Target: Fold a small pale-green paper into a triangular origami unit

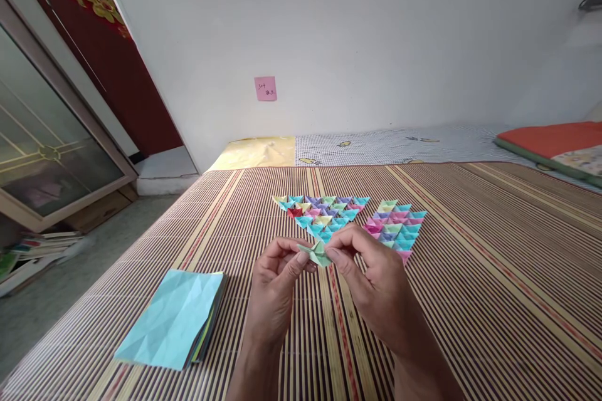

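Both hands pinch a small folded green paper piece point(318, 253) just above a striped bamboo mat point(493, 276). My left hand point(275, 285) grips its left end between thumb and fingers. My right hand point(374, 282) grips its right end. Just beyond the hands lie two flat triangular panels of joined coloured paper pieces: a wider one point(322, 213) on the left and a smaller one point(396, 227) on the right. A stack of creased paper sheets point(174, 318), light blue on top, lies on the mat to the left of my left hand.
The mat covers a bed with a yellow and patterned sheet point(357, 147) against a white wall. A pink sticky note point(265, 88) is on the wall. An orange cushion point(555, 141) lies far right. A glass-door cabinet point(47, 138) and books on the floor point(32, 250) stand left.
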A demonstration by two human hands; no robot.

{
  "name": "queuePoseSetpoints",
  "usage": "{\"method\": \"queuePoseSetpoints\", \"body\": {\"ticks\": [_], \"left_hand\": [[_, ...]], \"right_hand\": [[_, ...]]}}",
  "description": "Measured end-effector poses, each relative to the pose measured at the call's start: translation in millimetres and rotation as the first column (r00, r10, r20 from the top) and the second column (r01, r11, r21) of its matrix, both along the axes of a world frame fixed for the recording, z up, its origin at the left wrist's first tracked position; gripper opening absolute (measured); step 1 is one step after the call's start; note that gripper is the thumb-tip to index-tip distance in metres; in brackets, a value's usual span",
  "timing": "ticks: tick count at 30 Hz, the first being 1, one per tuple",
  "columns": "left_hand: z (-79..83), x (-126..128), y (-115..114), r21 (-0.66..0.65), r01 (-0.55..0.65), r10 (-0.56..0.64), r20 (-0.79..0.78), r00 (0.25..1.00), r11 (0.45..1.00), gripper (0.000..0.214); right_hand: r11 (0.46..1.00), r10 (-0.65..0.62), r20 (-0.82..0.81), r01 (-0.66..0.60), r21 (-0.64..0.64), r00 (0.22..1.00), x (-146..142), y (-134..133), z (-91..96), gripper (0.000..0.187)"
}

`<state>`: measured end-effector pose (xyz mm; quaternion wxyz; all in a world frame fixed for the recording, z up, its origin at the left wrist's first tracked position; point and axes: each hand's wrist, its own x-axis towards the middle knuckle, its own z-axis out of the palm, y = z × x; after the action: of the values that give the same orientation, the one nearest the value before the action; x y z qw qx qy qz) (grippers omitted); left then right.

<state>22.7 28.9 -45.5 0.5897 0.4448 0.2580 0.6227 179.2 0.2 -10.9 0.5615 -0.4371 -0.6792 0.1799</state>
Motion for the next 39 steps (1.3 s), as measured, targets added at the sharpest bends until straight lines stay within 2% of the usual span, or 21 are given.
{"method": "queuePoseSetpoints", "body": {"ticks": [6,12,15,18,21,25,28,32,39], "left_hand": [[0.3,0.8,-0.1,-0.006,-0.078,0.078,0.020,0.997,0.997,0.013],[2.9,3.1,-1.3,-0.045,-0.091,0.094,0.093,0.991,0.995,0.015],[2.4,3.4,-1.1,-0.025,-0.103,0.105,0.097,0.990,0.994,0.014],[-0.2,3.9,-0.6,0.032,-0.153,0.153,0.023,0.988,0.988,0.012],[-4.2,5.2,0.2,0.078,-0.203,0.209,-0.078,0.975,0.976,0.008],[-8.6,6.9,0.9,0.099,-0.236,0.248,-0.139,0.959,0.967,0.007],[-9.5,8.0,0.3,0.115,-0.254,0.272,-0.190,0.943,0.960,0.007],[-8.5,9.7,-1.7,0.117,-0.280,0.300,-0.223,0.927,0.953,0.008],[-9.5,11.9,-2.3,0.081,-0.260,0.271,-0.190,0.944,0.962,0.013]], "right_hand": [[0.997,-0.065,-0.136,0.070,0.036,0.989,0.1,0.8,-2.7,0.016],[1.000,0.025,-0.313,-0.028,-0.005,0.950,3.0,3.2,-4.6,0.012],[0.997,0.065,-0.340,-0.072,-0.008,0.938,3.8,4.4,-5.8,0.012],[0.997,0.075,-0.298,-0.078,0.000,0.952,1.8,6.4,-8.2,0.012],[1.000,0.005,-0.197,-0.001,0.018,0.980,-1.6,9.5,-10.5,0.008],[0.979,-0.136,-0.061,0.144,0.142,0.989,-4.3,12.3,-10.1,0.009],[0.958,-0.194,-0.001,0.189,0.217,0.981,-5.9,11.8,-8.4,0.011],[0.968,-0.188,0.071,0.173,0.183,0.980,-8.8,10.5,-9.3,0.013],[0.986,-0.156,0.185,0.141,0.093,0.970,-7.7,13.6,-15.8,0.013]]}}
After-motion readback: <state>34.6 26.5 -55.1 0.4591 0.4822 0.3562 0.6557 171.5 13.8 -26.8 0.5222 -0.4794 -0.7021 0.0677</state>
